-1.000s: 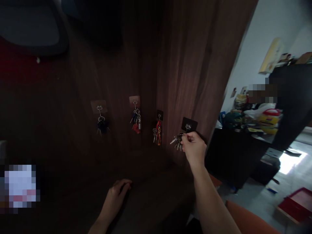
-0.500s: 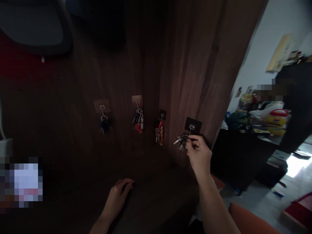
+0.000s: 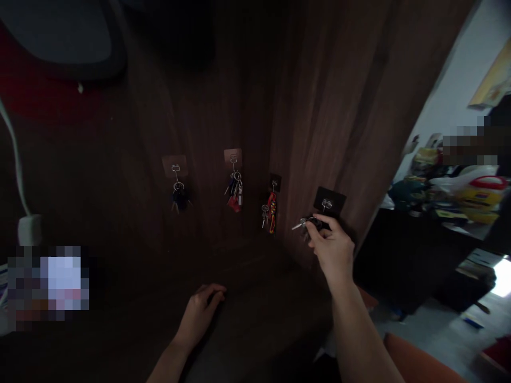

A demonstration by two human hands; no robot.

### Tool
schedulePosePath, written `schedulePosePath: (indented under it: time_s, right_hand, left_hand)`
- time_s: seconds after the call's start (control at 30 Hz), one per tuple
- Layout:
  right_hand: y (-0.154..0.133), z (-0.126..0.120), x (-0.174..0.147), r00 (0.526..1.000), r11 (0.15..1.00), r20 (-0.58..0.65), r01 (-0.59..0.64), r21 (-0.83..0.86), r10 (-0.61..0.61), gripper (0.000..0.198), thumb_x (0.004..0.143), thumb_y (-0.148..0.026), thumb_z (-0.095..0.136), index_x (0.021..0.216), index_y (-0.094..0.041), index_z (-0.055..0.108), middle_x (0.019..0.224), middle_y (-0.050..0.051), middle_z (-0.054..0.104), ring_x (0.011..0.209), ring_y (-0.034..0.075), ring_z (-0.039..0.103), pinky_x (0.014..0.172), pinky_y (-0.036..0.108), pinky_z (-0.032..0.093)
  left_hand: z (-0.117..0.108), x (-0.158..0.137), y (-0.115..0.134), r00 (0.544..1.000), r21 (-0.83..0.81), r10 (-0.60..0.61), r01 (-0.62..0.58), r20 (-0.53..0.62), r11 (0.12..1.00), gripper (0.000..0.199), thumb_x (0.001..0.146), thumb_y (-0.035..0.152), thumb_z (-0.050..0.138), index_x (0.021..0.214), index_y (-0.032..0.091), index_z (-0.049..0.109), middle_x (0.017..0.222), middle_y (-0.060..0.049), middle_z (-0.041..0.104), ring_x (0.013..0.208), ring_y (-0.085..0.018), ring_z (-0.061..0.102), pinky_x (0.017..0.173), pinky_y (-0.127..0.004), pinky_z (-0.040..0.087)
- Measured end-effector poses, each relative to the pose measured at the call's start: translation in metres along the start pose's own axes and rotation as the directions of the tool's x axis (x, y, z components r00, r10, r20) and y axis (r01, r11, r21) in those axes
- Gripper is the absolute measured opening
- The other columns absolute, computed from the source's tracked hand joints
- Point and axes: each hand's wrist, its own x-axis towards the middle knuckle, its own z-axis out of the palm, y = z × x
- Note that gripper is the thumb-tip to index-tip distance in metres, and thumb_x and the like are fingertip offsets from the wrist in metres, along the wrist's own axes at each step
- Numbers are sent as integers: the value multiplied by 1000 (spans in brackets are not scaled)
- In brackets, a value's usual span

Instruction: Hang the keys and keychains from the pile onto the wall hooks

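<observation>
Right fingers (image 3: 313, 233) pinched on key bunch (image 3: 303, 223); left fingers (image 3: 215, 288) loosely curled.

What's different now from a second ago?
The right hand now covers more of its keys and has moved slightly further left from their hook; whether they're unhooked, I can't tell. The view swung left. The left hand still rests, and three other key bunches still hang.

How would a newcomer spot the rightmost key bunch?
Find the dark wooden panels, then the rightmost hook, on a black plate. The key bunch is just below and left of it in the picture. Unlike the red-corded bunch farther left and the rest, it is pinched in the right hand.
</observation>
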Motion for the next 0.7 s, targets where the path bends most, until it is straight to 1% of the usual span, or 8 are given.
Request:
schedulePosePath:
  time_s: [0.1, 0.17, 0.3, 0.37, 0.5, 0.6, 0.67, 0.7]
  right_hand:
    - [0, -4, -6, 1000, 1000, -7, -8, 12, 8, 49, 76, -53, 55, 114, -23, 60, 46, -6, 53, 39, 13, 55, 42, 21, 39]
    - [0, -4, -11, 999, 999, -47, 4, 52, -1, 49, 77, -50, 56, 116, -21, 59, 47, -6, 52, 42, 13, 57, 43, 20, 41]
    - [3, 4, -22, 983, 979, -175, 94, 180, -62, 46, 80, -44, 54, 117, -17, 57, 53, -5, 53, 47, 12, 59, 47, 20, 44]
    - [3, 10, -28, 977, 969, -172, 156, 190, -123, 37, 81, -40, 53, 110, -17, 60, 55, -4, 55, 47, 11, 58, 48, 20, 44]
    - [1, 25, -40, 955, 938, -18, 293, 183, -295, 22, 84, -34, 51, 93, -20, 64, 56, -3, 58, 48, 10, 58, 52, 20, 45]
    - [-2, 42, -49, 918, 923, 156, 335, 189, -365, 21, 86, -32, 47, 93, -21, 64, 58, -3, 60, 50, 10, 59, 53, 19, 45]
    - [-4, 55, -55, 867, 920, 311, 352, 171, -389, 23, 87, -30, 43, 94, -22, 63, 61, -2, 63, 52, 11, 60, 53, 19, 44]
    - [-5, 61, -59, 825, 915, 397, 370, 160, -403, 23, 87, -29, 42, 94, -22, 63, 63, -1, 65, 55, 11, 61, 54, 19, 44]
  left_hand:
    - [0, 0, -1, 1000, -3, 0, 0, 3, 1000, 25, 87, 36, 43, 90, 26, 66, 85, -1, 67, 83, -17, 63, 80, -28, 48]
    - [0, 1, 0, 1000, -8, -4, 4, 2, 1000, 25, 87, 35, 43, 90, 25, 66, 85, -1, 67, 83, -17, 63, 80, -27, 48]
    - [-1, 1, 1, 1000, -16, -16, 16, 5, 1000, 26, 87, 35, 43, 91, 25, 66, 85, -1, 66, 83, -17, 63, 81, -28, 47]
    - [-1, 1, 2, 1000, -16, -23, 23, 10, 1000, 26, 87, 35, 43, 91, 25, 66, 84, -1, 66, 83, -17, 63, 81, -28, 47]
    - [-1, 1, 2, 999, -21, -30, 30, 13, 999, 26, 86, 35, 43, 91, 25, 67, 83, -1, 66, 82, -17, 63, 80, -27, 47]
    - [-1, 1, 3, 999, -23, -31, 32, 10, 999, 26, 87, 35, 43, 90, 25, 67, 83, 0, 67, 82, -17, 62, 80, -27, 46]
    - [-1, 1, 3, 999, -22, -31, 31, 8, 999, 26, 87, 35, 43, 90, 26, 67, 83, 0, 67, 82, -17, 62, 81, -27, 46]
    - [-2, 1, 4, 1000, -22, -31, 31, 8, 999, 25, 86, 35, 44, 90, 26, 67, 83, 0, 67, 82, -17, 62, 81, -27, 46]
